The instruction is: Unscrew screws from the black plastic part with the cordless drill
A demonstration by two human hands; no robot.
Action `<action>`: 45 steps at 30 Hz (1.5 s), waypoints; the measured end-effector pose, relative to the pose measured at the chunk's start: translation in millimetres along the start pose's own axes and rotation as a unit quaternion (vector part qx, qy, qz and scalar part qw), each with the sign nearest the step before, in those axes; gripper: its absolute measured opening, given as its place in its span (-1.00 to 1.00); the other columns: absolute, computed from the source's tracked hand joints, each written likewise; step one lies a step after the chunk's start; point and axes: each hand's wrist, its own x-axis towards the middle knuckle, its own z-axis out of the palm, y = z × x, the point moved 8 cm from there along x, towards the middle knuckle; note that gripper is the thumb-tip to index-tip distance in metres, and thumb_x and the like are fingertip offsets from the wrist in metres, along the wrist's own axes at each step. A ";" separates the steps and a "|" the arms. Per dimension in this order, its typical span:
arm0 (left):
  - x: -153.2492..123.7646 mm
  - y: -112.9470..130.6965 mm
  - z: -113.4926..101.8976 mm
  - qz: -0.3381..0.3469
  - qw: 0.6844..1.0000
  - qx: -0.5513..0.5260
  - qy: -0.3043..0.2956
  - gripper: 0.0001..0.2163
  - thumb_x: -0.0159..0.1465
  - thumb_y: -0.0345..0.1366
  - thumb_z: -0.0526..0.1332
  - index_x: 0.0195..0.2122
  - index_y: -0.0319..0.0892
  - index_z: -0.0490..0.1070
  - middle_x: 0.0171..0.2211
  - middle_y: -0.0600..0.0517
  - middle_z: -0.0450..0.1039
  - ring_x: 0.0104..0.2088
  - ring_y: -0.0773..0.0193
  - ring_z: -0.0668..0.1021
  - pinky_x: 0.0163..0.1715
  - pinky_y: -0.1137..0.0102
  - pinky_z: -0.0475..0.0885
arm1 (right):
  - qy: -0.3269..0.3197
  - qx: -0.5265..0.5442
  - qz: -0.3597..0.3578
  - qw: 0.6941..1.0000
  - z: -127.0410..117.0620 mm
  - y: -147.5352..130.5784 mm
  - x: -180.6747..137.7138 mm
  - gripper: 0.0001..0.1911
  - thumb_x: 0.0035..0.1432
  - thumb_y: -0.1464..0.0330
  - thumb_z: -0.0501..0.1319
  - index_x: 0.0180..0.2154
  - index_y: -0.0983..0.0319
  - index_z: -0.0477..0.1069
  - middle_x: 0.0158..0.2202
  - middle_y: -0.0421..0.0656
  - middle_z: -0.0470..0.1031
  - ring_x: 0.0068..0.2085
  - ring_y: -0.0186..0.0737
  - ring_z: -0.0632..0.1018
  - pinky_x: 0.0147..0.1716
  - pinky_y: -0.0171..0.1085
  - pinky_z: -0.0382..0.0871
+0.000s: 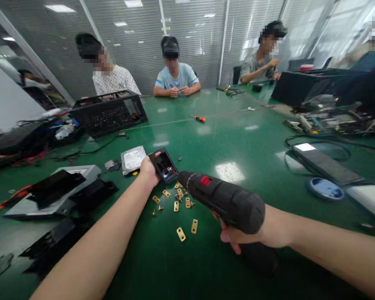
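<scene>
My left hand [149,171] is closed around the edge of a small black open box-like housing [164,165], tilted above the table, with small metal bits inside. In my right hand [237,235] is a black cordless drill [225,200] with a red switch on top. Its chuck points left and reaches the housing's right edge; whether they touch I cannot tell. Below lie several small brass plates with holes [181,234] and brass screws [160,208]. A silver hard drive [133,160] rests just left of my left hand.
The green table [206,146] holds a black computer case [109,112] at back left and stripped black parts [93,193] at left. An orange screwdriver [200,119] lies mid-table. Cables, a round blue object [325,188] and circuit boards [328,121] are right. Several people sit across.
</scene>
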 end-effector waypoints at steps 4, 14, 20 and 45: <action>1.1 -2.4 -0.6 -0.014 1.000 -0.005 0.000 -0.85 0.27 -0.26 0.17 -0.32 -0.19 0.51 -0.45 -0.10 0.58 -0.48 0.03 0.60 -0.42 0.16 0.59 | 0.007 0.007 0.019 1.000 0.1 -5.5 -3.5 -0.34 0.11 0.34 0.50 0.22 0.28 0.42 -0.50 -0.31 0.51 -0.50 -0.28 0.58 -0.50 -0.36 0.49; 2.6 -2.5 -1.6 -0.022 1.000 -0.007 -0.010 -0.84 0.30 -0.27 0.17 -0.32 -0.19 0.51 -0.45 -0.10 0.59 -0.48 0.03 0.62 -0.40 0.18 0.59 | -0.003 0.010 0.021 1.000 0.8 2.7 -0.5 -0.24 0.11 0.35 0.54 0.32 0.26 0.41 -0.49 -0.33 0.51 -0.51 -0.32 0.57 -0.50 -0.37 0.49; 0.8 -3.2 -1.7 -0.025 0.999 -0.020 -0.007 -0.86 0.29 -0.29 0.18 -0.34 -0.18 0.51 -0.47 -0.09 0.58 -0.48 0.02 0.62 -0.40 0.16 0.60 | 0.008 0.000 0.014 1.000 -0.9 4.5 0.7 -0.25 0.11 0.35 0.55 0.30 0.24 0.44 -0.49 -0.33 0.51 -0.52 -0.31 0.59 -0.51 -0.37 0.50; 1.3 -4.0 0.1 -0.041 0.999 -0.001 -0.018 -0.83 0.30 -0.26 0.18 -0.31 -0.19 0.53 -0.47 -0.09 0.57 -0.49 0.03 0.61 -0.45 0.19 0.58 | -0.008 -0.003 0.008 1.000 1.7 0.6 -1.4 -0.24 0.17 0.34 0.52 0.36 0.25 0.40 -0.50 -0.34 0.52 -0.53 -0.34 0.56 -0.52 -0.39 0.44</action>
